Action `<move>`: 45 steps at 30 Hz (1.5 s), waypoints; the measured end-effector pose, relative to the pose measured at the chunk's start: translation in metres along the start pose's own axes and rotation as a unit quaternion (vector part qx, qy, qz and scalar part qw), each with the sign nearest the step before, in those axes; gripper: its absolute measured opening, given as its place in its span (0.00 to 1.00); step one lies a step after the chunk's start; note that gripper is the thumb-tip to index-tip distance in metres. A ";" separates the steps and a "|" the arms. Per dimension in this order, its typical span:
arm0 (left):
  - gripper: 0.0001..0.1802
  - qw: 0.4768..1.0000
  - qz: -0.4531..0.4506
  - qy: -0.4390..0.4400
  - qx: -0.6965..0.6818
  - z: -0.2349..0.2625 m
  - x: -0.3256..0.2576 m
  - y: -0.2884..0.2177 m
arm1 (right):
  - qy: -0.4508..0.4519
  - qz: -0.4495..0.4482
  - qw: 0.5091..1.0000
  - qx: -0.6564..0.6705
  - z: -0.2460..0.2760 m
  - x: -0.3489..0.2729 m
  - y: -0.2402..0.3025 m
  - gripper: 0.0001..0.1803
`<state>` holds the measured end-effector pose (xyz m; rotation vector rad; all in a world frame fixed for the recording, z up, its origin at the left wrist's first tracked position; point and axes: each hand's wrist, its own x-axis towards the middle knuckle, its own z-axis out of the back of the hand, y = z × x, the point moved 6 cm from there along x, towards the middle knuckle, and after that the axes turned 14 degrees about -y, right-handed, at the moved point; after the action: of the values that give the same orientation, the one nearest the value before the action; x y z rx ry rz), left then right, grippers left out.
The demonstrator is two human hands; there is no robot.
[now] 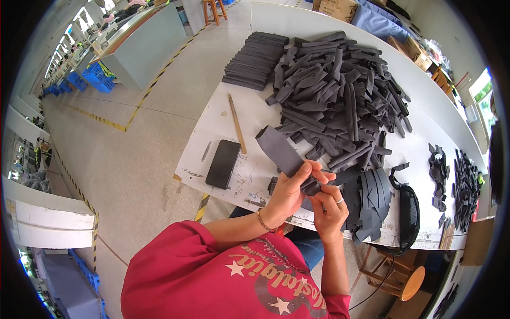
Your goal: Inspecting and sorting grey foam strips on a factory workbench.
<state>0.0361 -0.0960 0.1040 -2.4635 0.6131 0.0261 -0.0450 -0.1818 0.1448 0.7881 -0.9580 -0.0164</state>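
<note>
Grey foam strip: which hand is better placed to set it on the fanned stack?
Right, probably. The right hand pinches the grey foam strip nearest the fanned stack; the left hand grips it further away.

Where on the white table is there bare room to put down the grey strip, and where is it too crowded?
Bare table lies between the wooden stick and the near left edge, above the black phone. A smaller patch lies between the big pile of strips and the small piles at right. The middle is crowded. Both the left hand and the right hand hold the grey strip.
</note>
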 end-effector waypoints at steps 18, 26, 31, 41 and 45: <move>0.17 0.998 -0.055 -0.013 -0.016 0.008 0.028 -0.019 | -0.124 -0.302 0.927 0.186 -0.016 -0.020 -0.036 0.07; 0.18 0.998 -0.028 0.060 0.022 0.000 0.022 -0.010 | -0.100 -0.484 0.800 0.340 -0.027 -0.022 -0.040 0.07; 0.18 0.992 -0.037 -0.123 0.017 0.061 0.045 -0.039 | -0.126 -0.230 0.958 0.117 -0.002 -0.009 -0.033 0.07; 0.14 0.915 -0.146 -0.202 0.316 0.071 0.067 -0.043 | -0.109 -0.447 0.881 0.107 0.011 -0.023 -0.123 0.09; 0.18 0.913 -0.108 -0.175 0.351 0.114 0.089 -0.026 | -0.093 -0.479 0.867 0.104 0.007 -0.045 -0.151 0.09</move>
<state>0.1403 -0.0514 0.0101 -1.7475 0.1412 0.1331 -0.0289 -0.2803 0.0232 1.4214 -0.6632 -0.8826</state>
